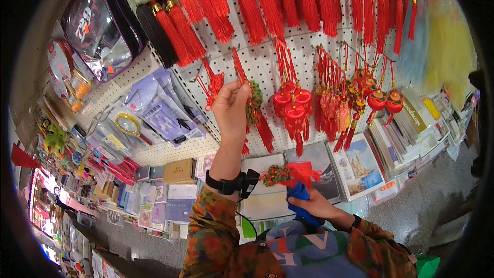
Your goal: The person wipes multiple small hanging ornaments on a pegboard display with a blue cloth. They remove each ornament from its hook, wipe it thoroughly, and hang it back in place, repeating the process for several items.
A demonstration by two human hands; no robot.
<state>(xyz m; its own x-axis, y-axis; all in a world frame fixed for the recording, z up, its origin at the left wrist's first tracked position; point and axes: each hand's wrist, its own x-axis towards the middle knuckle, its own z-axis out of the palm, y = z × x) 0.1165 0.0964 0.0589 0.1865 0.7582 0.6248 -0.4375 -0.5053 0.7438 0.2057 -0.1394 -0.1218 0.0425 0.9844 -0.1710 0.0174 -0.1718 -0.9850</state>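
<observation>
My left hand (231, 102) is raised at the pegboard, its thumb and fingers pinching the red cord of a green beaded ornament with a red tassel (254, 102) that hangs beside the hand. Lower right, my right hand (314, 204) grips a bunched blue cloth (299, 200). A second green and red beaded ornament (276, 175) lies over the notebooks near that cloth, its red tassel spread to the right. Left of my raised hand hangs a red knotted ornament (215, 83); to the right hang round red ornaments with tassels (295, 104).
Red tassels (285, 0) hang in a row along the top of the white pegboard (200, 85). Below stand notebooks, one spiral-bound (357, 166). Packaged goods (162, 104), a magnifying glass (128, 124) and a clear zipped bag (102, 29) hang at left. Yellow netting (449, 38) hangs at right.
</observation>
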